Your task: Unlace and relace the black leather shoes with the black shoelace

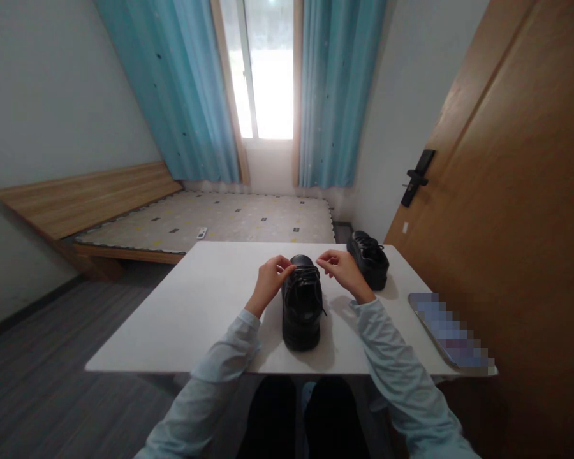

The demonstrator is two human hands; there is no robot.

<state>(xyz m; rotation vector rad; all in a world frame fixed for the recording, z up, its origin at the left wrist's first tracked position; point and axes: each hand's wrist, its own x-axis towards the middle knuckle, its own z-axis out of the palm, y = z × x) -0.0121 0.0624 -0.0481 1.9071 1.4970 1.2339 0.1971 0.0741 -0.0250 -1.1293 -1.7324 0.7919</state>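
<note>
A black lace-up shoe [301,322] stands on the white table [201,306], its toe pointing away from me and its opening nearest me. On its left side, my left hand [272,282] is closed in a pinch at the shoelace [306,275] near the toe. Thumb and forefinger of my right hand [342,271] are pinched together just off the shoe's right side; anything thin between them is too small to make out. One lace end hangs down the shoe's right side. The second black shoe [370,260] sits behind my right wrist.
A pixelated flat object [449,335] lies along the table's right edge. Beyond the table is a bed [239,220] with a small white item [201,233] on it. A wooden door [516,210] stands close on the right. Blue curtains [182,89] flank the window.
</note>
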